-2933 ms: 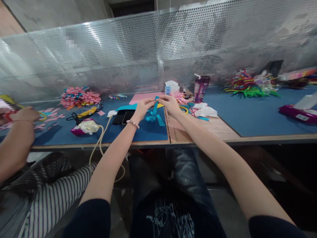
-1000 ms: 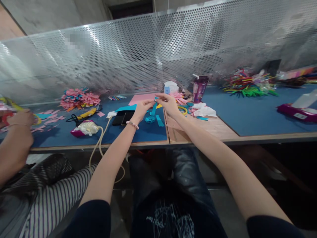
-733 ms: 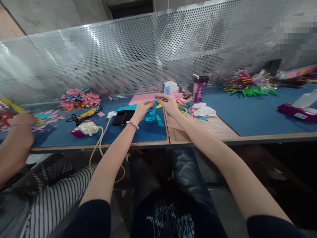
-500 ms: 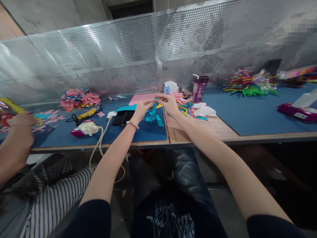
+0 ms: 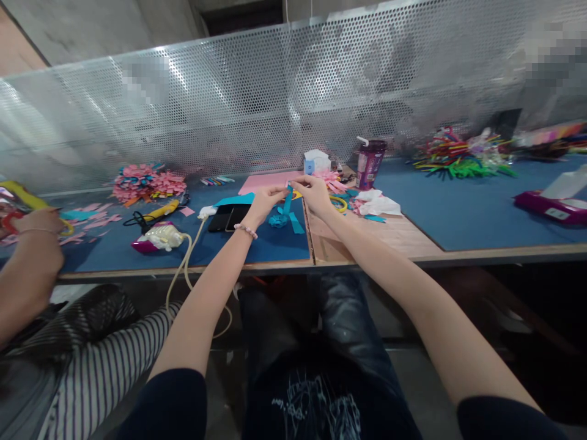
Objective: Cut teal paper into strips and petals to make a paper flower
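From the head camera, looking down along two bare arms to a long workbench. Left hand [image 5: 263, 201] and right hand [image 5: 316, 190] raised close together just above the blue mat [image 5: 275, 244], thumb and fingertips of each pinched narrow on the upper end of one blue paper strip [image 5: 288, 200], the rest of it hanging down between them towards the mat. Directly below, a curled blue piece [image 5: 277, 220] lying on the mat, with a flat blue strip [image 5: 297, 224] just beside it to the right. Near the left wrist, a dark phone [image 5: 228, 217]; behind it a blue sheet [image 5: 235, 198] and a pink sheet [image 5: 262, 182]. Further left, a glue gun [image 5: 158, 236] on its cord and a heap of pink paper flowers [image 5: 147, 181]; at the far left edge, a co-worker's hand [image 5: 39, 221], well apart. To the right, a purple tumbler [image 5: 369, 164] and crumpled white tissue [image 5: 380, 203]. Judging by this, somewhere midway: one piece curled and set down, one strip in the fingers and not yet shaped, another flat strip and whole sheets left to work
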A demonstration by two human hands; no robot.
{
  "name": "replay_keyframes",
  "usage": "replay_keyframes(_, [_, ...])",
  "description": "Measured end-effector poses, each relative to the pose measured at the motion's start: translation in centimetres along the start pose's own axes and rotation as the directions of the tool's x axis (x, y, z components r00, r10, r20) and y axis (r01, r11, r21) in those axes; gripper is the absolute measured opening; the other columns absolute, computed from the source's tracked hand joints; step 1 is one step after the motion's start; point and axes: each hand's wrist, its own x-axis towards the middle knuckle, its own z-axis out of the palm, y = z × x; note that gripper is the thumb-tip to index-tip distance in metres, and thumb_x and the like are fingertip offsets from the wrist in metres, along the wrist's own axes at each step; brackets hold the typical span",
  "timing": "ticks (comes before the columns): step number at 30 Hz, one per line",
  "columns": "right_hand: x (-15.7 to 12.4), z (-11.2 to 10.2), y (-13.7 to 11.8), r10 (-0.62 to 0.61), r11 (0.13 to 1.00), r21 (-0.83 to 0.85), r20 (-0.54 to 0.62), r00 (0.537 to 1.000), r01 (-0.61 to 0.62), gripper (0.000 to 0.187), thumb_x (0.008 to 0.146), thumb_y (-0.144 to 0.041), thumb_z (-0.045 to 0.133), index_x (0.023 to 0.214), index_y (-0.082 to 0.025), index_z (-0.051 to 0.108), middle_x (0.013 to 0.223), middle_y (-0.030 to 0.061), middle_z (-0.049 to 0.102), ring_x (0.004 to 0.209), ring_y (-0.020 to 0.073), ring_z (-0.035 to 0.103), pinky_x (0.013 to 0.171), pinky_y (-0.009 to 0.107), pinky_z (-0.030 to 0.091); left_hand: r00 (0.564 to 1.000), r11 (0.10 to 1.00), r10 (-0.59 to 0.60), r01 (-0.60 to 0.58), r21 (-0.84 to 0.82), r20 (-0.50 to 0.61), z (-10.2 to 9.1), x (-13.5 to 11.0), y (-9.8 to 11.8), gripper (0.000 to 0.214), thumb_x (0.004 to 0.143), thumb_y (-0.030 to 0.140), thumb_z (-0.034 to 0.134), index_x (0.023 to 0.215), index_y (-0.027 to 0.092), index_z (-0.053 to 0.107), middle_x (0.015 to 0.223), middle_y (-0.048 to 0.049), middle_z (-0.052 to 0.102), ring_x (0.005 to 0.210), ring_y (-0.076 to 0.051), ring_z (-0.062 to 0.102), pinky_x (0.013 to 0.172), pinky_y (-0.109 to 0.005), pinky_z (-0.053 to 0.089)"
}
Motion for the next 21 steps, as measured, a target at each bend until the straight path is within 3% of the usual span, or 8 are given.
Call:
replay_keyframes(6, [0.4,-0.6,-0.1,0.013,0.999,-0.043,-0.079,0.997,-0.017,0.023,0.077,-0.034,0.065,0.084,-0.014,0.072,0.083,0.0049,0.072,0.078,0.0165,0.062,0.075,0.03,0.049,0.995,0.992,-0.07,0.063,0.108,0.068,0.2,-0.4,0.2,0.038,0.072,0.042,0.074,0.096,0.013,0.073,0.089,-0.0104,0.075,0.08,-0.018,0.067,0.073,-0.029,0.048])
replay_keyframes(14, [1.3,-1.8,-0.1,0.051,0.997,-0.046,-0.167,0.985,-0.059,0.019,0.078,-0.029,0.063,0.084,-0.012,0.071,0.084,0.0062,0.071,0.08,0.0163,0.063,0.077,0.03,0.05,0.965,0.981,-0.179,0.19,-0.044,0.19,0.3,-0.5,-0.3,0.033,0.072,0.031,0.076,0.097,0.012,0.068,0.102,-0.0149,0.073,0.093,-0.023,0.071,0.086,-0.038,0.054])
replay_keyframes(21, [1.3,-2.3,-0.2,0.097,0.993,-0.048,-0.199,0.975,-0.109,0.019,0.08,-0.029,0.061,0.084,-0.012,0.071,0.074,0.0038,0.068,0.063,0.0122,0.056,0.063,0.027,0.048,0.95,0.964,-0.206,0.238,-0.118,0.235,0.4,-0.4,-0.8,0.034,0.069,0.025,0.08,0.098,0.013,0.068,0.104,-0.0143,0.074,0.093,-0.024,0.072,0.094,-0.041,0.053])
